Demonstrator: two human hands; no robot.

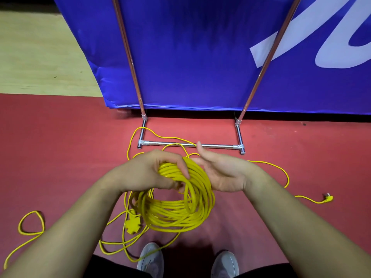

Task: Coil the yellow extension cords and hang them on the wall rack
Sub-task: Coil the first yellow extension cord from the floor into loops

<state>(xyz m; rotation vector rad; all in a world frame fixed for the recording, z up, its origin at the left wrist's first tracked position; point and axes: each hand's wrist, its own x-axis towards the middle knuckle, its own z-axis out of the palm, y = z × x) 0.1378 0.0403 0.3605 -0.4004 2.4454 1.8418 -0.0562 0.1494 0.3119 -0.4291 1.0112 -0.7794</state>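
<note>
A thick coil of yellow extension cord (pixel 176 209) hangs in front of me above the red floor. My left hand (pixel 152 171) grips the top of the coil, fingers curled over the bundled loops. My right hand (pixel 218 171) is beside the coil on its right, palm up, fingers straight, with the cord passing by its fingertips. A yellow socket block (pixel 133 222) dangles below the coil at the left. Loose cord trails over the floor to a yellow plug (pixel 328 198) at the right. The chrome rack (pixel 190 145) stands just beyond my hands, its base bar on the floor.
A blue banner (pixel 190 57) hangs behind the rack's two slanted poles. Slack yellow cord loops lie on the floor at the left (pixel 30 223) and around the rack's left foot (pixel 140 135). My grey shoes (pixel 150 257) stand below the coil. Pale wooden floor lies at the far left.
</note>
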